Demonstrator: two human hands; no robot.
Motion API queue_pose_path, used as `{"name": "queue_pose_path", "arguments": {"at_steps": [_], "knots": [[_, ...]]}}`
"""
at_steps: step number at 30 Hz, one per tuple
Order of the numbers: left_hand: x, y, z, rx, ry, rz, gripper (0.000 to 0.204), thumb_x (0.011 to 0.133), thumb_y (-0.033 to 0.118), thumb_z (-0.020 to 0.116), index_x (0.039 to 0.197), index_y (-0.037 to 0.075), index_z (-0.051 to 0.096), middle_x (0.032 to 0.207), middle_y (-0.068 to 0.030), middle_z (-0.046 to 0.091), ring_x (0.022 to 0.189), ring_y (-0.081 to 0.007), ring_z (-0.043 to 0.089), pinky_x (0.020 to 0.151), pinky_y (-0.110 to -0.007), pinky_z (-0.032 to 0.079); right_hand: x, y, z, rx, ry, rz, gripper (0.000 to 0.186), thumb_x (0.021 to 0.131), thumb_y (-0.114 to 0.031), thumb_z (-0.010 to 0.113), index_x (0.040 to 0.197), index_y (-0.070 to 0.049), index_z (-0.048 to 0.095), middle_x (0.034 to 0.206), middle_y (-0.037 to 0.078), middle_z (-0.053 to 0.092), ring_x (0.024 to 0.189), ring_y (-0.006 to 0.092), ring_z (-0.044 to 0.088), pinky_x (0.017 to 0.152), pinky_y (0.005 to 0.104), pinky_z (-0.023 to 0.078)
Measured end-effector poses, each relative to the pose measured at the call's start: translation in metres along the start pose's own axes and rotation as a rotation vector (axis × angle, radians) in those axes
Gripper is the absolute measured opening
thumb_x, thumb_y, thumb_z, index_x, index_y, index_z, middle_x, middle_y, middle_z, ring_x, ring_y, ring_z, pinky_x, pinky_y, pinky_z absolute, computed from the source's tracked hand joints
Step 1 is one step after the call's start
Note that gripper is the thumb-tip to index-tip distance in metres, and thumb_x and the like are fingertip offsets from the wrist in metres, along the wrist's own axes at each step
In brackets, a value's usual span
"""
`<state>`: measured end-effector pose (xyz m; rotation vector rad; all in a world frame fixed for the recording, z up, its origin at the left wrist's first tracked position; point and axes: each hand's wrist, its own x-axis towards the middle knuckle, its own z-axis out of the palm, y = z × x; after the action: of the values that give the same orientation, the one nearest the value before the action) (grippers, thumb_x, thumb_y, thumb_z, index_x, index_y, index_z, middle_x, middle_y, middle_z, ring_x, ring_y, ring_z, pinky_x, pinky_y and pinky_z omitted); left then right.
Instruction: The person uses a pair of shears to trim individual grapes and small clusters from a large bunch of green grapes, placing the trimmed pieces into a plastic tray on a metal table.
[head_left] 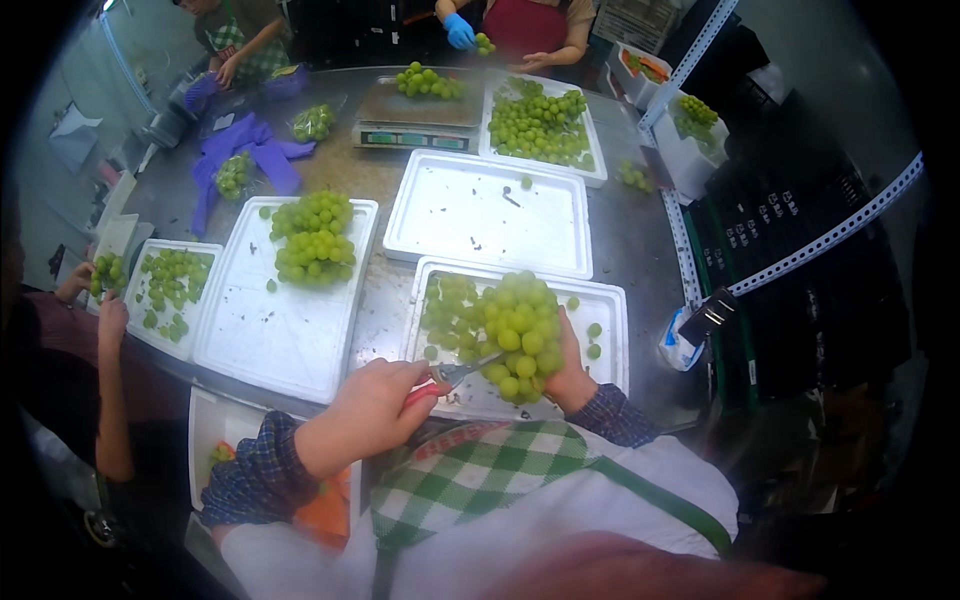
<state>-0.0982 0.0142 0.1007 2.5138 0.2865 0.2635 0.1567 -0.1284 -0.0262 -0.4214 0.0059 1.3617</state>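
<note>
My left hand is closed around red-handled snips; their blades reach to the lower left side of a bunch of green grapes. That bunch rests in my right hand, which curls round it from the right and underneath, its fingers partly hidden by the fruit. Both hands are above the near white foam tray. In this tray lie more green grapes to the left of the bunch and a few loose berries to the right.
Further white trays cover the metal table, one holding a large bunch. A weighing scale bears grapes at the back. Purple cloth lies at the far left. Co-workers handle grapes at left and behind. A perforated metal post stands right.
</note>
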Motion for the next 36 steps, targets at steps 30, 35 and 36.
{"name": "queue_pose_path", "arguments": {"at_steps": [30, 35, 36], "knots": [[-0.006, -0.014, -0.015, -0.237, -0.257, -0.234, 0.030, 0.091, 0.017, 0.063, 0.112, -0.005, 0.066, 0.079, -0.0191, 0.067, 0.067, -0.0293, 0.063, 0.064, -0.036, 0.050, -0.005, 0.003, -0.029, -0.080, -0.028, 0.086, 0.057, 0.103, -0.050, 0.038, 0.143, -0.009, 0.044, 0.140, 0.014, 0.051, 0.125, 0.0302, 0.053, 0.106, 0.0446, 0.045], [-0.004, -0.014, -0.018, -0.260, -0.322, -0.281, 0.029, 0.093, 0.018, 0.061, 0.110, -0.005, 0.066, 0.077, -0.0182, 0.066, 0.064, -0.0284, 0.060, 0.062, -0.035, 0.049, -0.005, 0.003, -0.028, -0.154, 0.050, 0.084, 0.056, 0.104, -0.049, 0.037, 0.142, -0.009, 0.045, 0.139, 0.013, 0.053, 0.124, 0.0293, 0.055, 0.105, 0.0442, 0.046], [-0.003, -0.013, -0.018, -0.255, -0.333, -0.269, 0.029, 0.093, 0.018, 0.060, 0.110, -0.005, 0.066, 0.077, -0.0183, 0.065, 0.064, -0.0284, 0.060, 0.062, -0.035, 0.049, -0.005, 0.004, -0.027, -0.167, 0.073, 0.089, 0.056, 0.104, -0.048, 0.037, 0.142, -0.009, 0.045, 0.139, 0.013, 0.053, 0.124, 0.0292, 0.055, 0.105, 0.0443, 0.046]]}}
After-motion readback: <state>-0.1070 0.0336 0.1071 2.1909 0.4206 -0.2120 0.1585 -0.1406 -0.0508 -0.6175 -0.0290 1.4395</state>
